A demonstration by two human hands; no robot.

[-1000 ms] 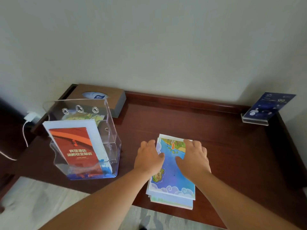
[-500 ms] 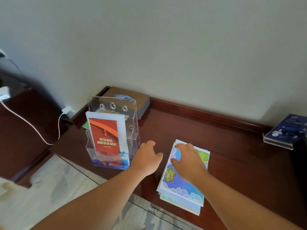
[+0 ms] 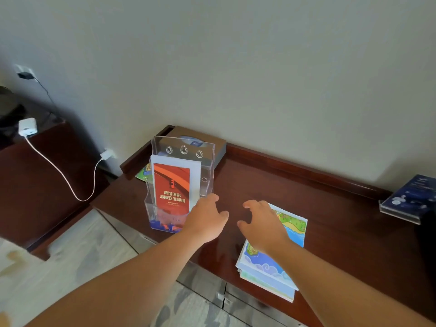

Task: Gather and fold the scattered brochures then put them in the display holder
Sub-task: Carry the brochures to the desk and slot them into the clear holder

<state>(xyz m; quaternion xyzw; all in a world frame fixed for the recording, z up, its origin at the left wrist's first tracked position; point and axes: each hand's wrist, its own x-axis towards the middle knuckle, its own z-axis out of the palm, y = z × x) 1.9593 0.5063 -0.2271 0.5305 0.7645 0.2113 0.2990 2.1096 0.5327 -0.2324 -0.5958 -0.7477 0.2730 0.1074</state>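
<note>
Head view: stacked blue map-print brochures point(image 3: 260, 264)

Display holder point(image 3: 208, 161) standing upright, stack of brochures point(image 3: 262, 266) lying flat to its right.
The clear acrylic holder is sitting left of centre on the counter point(image 3: 295, 190), carrying a red-orange brochure point(image 3: 171, 185) with a white border and Chinese lettering. The stack is lying at the lower right near the counter's front edge, its top sheet showing blue sea, green islands and white clouds. A green brochure point(image 3: 143, 173) is peeking out behind the holder's left side.
</note>
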